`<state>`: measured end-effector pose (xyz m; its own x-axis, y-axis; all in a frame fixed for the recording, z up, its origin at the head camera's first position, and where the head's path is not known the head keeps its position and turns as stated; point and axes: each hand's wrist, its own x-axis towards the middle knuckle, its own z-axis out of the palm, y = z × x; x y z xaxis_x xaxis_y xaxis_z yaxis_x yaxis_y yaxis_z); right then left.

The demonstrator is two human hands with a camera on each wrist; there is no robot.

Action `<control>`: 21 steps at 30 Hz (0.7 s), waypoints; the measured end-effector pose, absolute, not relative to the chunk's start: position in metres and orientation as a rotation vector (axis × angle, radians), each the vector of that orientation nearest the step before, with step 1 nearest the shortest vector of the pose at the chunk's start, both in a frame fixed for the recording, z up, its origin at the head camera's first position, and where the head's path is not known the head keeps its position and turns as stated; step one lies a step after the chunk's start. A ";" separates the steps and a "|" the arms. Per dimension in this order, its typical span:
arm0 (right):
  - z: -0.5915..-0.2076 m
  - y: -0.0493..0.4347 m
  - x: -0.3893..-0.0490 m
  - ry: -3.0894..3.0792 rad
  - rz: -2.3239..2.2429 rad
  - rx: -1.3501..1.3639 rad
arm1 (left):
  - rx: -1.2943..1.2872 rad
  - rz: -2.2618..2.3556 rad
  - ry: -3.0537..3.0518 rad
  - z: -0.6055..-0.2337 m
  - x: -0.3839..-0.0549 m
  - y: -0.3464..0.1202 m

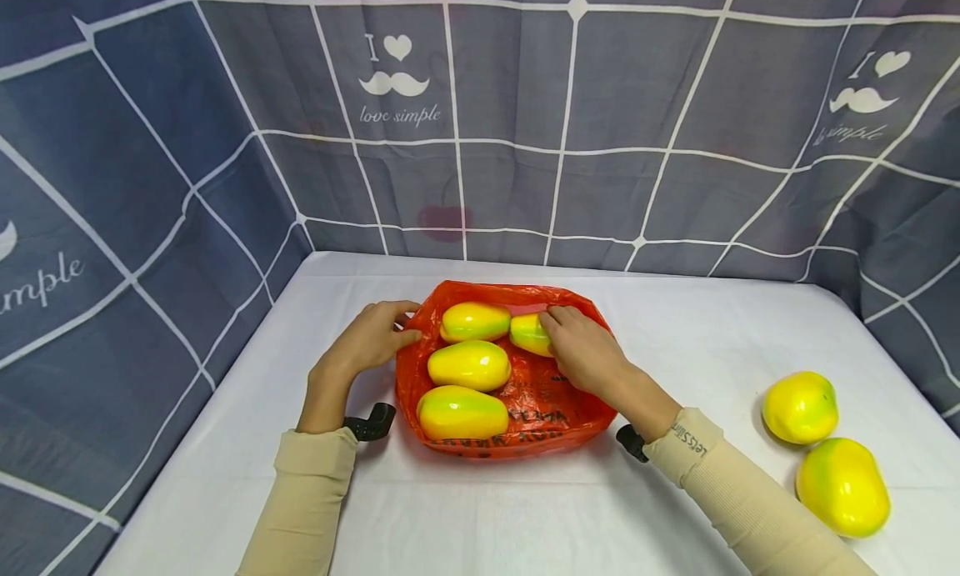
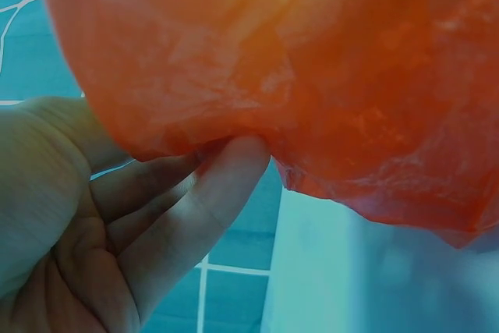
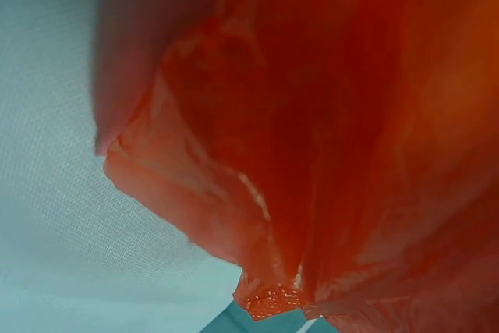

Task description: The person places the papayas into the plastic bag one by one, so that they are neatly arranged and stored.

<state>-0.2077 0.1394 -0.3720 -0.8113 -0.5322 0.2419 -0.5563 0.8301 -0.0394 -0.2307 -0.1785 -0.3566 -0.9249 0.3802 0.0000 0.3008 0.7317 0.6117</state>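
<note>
A red plastic bag lies wide open on the table. Inside, three glossy yellow-green oval fruits, one of them the middle fruit, sit stacked along its left side. My left hand pinches the bag's left rim; up close, the left wrist view shows fingers and thumb at the edge of the red plastic. Within the bag's upper right, my right hand holds another yellow-green fruit, partly hidden by the fingers. The right wrist view is filled mostly by red plastic, and the fingers cannot be made out there.
Two more yellow-green fruits, a farther one and a nearer one, lie on the white tablecloth at the right. A grey checked curtain stands behind the table and along its sides.
</note>
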 end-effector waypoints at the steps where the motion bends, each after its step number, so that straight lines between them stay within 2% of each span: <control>1: -0.372 0.140 -0.208 -2.791 0.160 0.842 | 0.553 0.958 2.806 -0.356 -0.231 -0.178; 21: -0.370 0.140 -0.200 -2.809 0.168 0.858 | 0.554 0.944 2.809 -0.355 -0.230 -0.178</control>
